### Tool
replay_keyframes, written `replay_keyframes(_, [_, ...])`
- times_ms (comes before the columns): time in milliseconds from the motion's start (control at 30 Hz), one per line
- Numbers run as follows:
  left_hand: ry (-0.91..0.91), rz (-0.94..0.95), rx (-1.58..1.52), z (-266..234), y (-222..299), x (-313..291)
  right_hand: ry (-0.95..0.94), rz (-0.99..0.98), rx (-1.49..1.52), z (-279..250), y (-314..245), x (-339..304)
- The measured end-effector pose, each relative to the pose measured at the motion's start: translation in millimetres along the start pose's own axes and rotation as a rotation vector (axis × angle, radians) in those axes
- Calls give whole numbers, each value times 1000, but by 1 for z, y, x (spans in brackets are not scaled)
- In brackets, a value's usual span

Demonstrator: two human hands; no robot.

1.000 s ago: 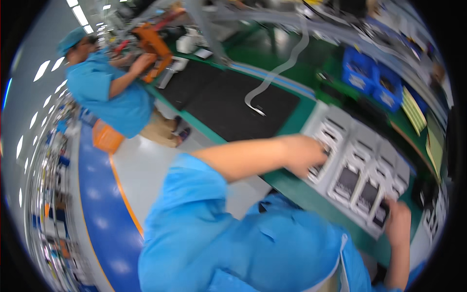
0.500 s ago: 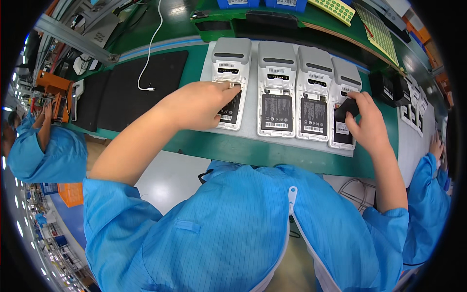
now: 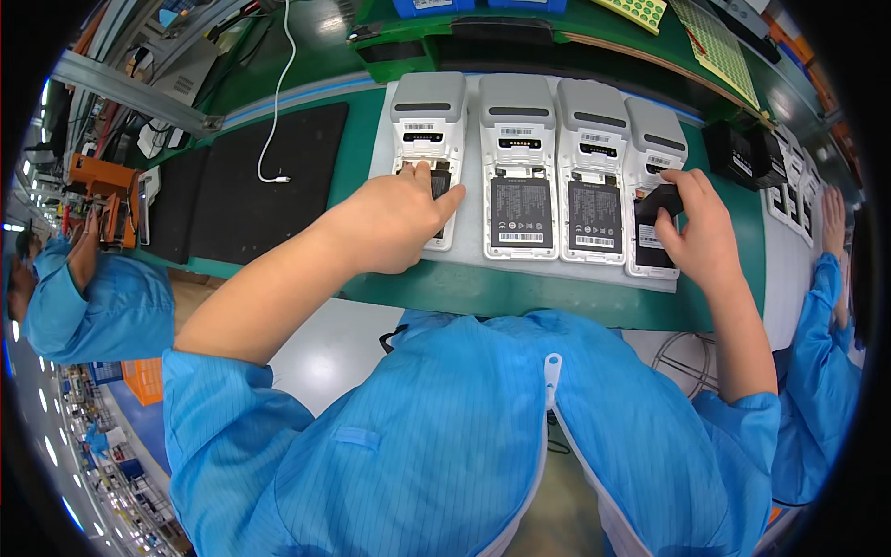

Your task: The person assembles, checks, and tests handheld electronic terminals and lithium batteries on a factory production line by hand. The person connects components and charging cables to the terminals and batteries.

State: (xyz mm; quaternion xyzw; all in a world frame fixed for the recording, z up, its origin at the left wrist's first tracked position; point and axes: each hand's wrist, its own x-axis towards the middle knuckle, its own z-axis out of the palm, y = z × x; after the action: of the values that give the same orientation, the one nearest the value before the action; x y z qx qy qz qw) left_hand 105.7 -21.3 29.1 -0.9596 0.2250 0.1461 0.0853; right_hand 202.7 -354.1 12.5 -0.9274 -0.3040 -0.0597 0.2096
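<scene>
Several white-and-grey handheld devices lie in a row, their battery bays uncovered. At the leftmost device, my left hand reaches over the bay, its fingers stretched and the fingertips on the black battery, which it partly hides. My right hand pinches a small black block between thumb and fingers, above the bay of the rightmost device. Whether that block is a battery I cannot tell. Black batteries sit flat in both middle devices, between my hands.
A pale mat lies under the devices on the green bench. Black pads and a white cable are at left, black boxes at right. A green shelf runs behind. Co-workers in blue sit on both sides.
My left hand has shifted slightly left and down, its fingers now nearer the upper end of the leftmost battery and its thumb apart. My right hand keeps its grip on the black block.
</scene>
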Motion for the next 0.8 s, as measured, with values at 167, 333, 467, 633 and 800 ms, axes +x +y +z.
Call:
replay_keyframes(167, [24,-60,-130,1,-2,0,-75,-9,43,-12,-3,2])
replay_keyframes(333, [401,-342,-439,9,-6,-3,-79,-133,88,-15,0,0])
replay_keyframes(467, [318,-425,-558,-10,12,3,97,-304,-34,13,-19,-11])
replay_keyframes(633, [509,-101,-305,16,53,35,-50,-472,-109,32,-34,-11])
replay_keyframes(800, [395,2,-296,2,59,40,-318,-442,-155,16,-36,-2])
